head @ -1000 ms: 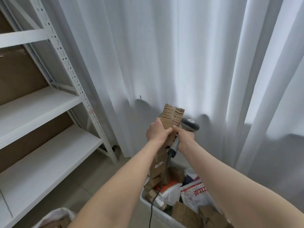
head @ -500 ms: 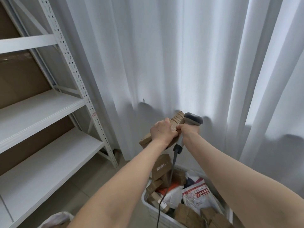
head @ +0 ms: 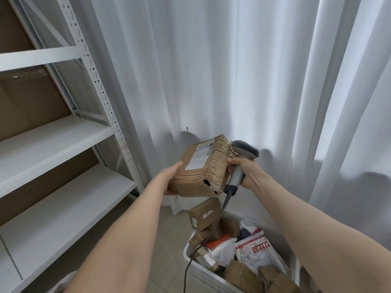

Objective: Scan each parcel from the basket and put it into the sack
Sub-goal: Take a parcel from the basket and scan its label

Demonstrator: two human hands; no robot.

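A brown paper-wrapped parcel [head: 203, 168] with a white shipping label on top is held up in front of the curtain. My left hand [head: 169, 176] grips its left end, fingers underneath. My right hand [head: 243, 170] grips the handle of a grey barcode scanner [head: 245, 153], whose head sits against the parcel's torn right end. Below, a white basket [head: 203, 271] holds several brown boxes and plastic mailers. Only a white edge of the sack [head: 61, 284] shows at the bottom left.
A white metal shelving unit [head: 63, 144] with bare shelves stands on the left. White curtains [head: 232, 70] hang behind. The scanner's black cable [head: 188, 267] drops past the basket's front to the tiled floor.
The parcel has been turned from upright to lying flat with its label facing up. My hands have moved apart, the left to the parcel's left end, the right staying on the scanner.
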